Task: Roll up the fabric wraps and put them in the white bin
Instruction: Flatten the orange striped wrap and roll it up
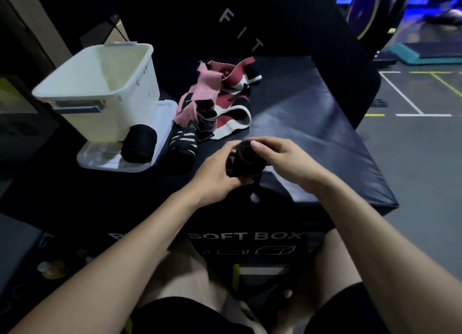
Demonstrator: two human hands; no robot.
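Both hands, left hand [217,168] and right hand [282,156], grip black fabric roll [246,161] (cylindrical, soft) near white bin [100,88].

Bin [100,88] mouth open from above. Black roll [139,143] and striped roll [182,143] block its near-right side; wrap pile [220,101] crowds its right. Box top [312,123] bare at right.

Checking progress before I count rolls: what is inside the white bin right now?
The white bin shows only bare inner walls; no wrap is visible inside. Its near wall hides the bottom. One rolled black wrap lies outside, on the lid under the bin.
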